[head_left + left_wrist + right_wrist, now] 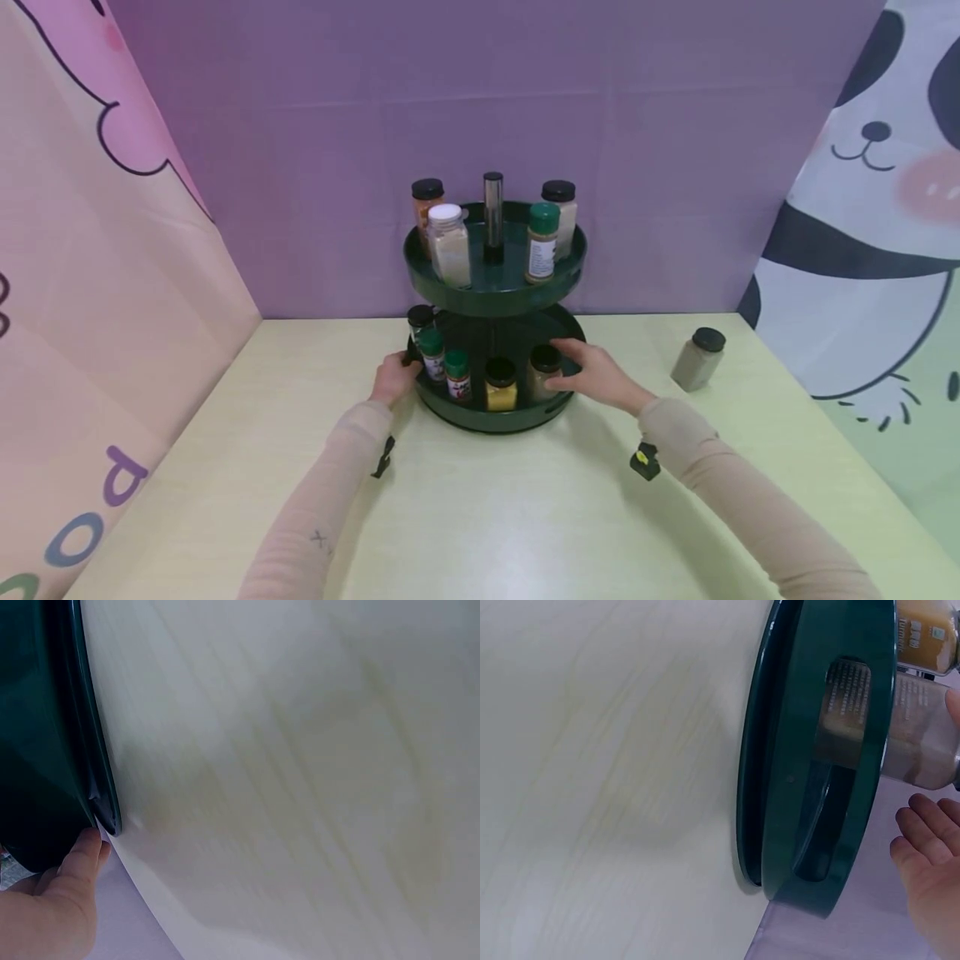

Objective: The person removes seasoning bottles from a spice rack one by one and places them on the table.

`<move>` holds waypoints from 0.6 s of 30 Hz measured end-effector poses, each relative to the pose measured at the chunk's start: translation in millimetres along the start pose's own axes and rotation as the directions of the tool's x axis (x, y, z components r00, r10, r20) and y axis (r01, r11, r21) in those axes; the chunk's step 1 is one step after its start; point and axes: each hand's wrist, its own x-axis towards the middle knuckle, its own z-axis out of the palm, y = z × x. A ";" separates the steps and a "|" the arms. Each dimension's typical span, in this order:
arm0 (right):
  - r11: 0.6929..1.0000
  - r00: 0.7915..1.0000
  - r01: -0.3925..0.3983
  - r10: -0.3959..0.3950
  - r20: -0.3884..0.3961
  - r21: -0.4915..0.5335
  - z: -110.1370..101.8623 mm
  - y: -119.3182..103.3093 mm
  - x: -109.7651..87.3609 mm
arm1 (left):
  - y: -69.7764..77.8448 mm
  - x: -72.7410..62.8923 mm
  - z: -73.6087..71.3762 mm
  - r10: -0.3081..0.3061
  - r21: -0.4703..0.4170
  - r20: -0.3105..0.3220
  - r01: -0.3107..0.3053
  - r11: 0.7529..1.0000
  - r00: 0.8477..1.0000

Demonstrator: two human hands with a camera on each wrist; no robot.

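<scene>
On the green lower tray [472,418], near the front right, saw a small jar of brown-gray powder [542,372] with a black lid. Found it right by the right hand [596,375], between thumb and fingers. Saw that hand spread around the jar, thumb touching or almost touching, fingers [924,832] a little apart from it. Found the left hand [393,379] across the tray at its left edge, well apart from the jar. Saw its fingers against the tray, but could not tell if pinching, with the tips hidden.

Just left of the jar, saw a yellow jar [501,396] marked "Turmeric". Past that, saw two green-topped jars [457,381] and, farther back, a dark-topped jar [420,320]. Found the tray's wall [791,712] in the way of the jar's bottom, with a long hole [825,832] showing part of it. Higher up, saw the upper tray [491,300], with four jars [452,252] around a shiny pole [492,204]. Off to the right on the table [487,517], saw another black-topped jar [697,367], clear of the right hand. Behind everything, saw a purple wall [337,167].

Saw the jar by the right hand standing straight up, lid on top, long way up and down, tiny print facing the hole.
</scene>
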 end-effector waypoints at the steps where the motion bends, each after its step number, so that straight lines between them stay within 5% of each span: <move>1: 1.000 1.000 -0.002 0.002 -0.003 0.001 1.0 0.1 0.2 | 0.3 -0.1 0.0 0.000 0.002 0.001 0.000 1.000 1.000; 18: 0.998 0.999 -0.049 0.049 -0.019 -0.028 18.5 2.5 7.9 | 0.0 0.3 0.9 0.007 0.006 -0.011 -0.007 1.000 1.000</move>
